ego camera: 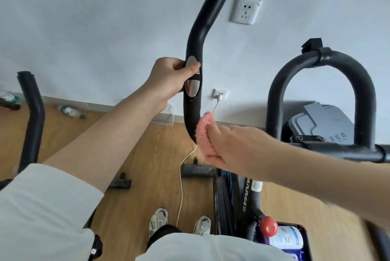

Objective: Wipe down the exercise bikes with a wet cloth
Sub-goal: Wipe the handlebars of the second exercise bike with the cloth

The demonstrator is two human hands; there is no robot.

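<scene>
nearby, cable [180, 176] behind handlebar [196, 49], cloth [203, 126], bottle [70, 111] beyond

The right hand [238, 146] hid most of the pink cloth [202, 126]. A handlebar loop [274, 102] cut across the label on the bin [325, 119].

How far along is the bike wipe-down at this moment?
Done: nothing shows as finished; no wet marks are visible. In hand: the left hand grips the black handlebar at its silver sensor plates while the right hand presses the pink cloth against the bar's lower bend. Seemingly left: that bar's upper stretch, the looped handlebar to the right and the black bar at far left, none touched by cloth.
</scene>
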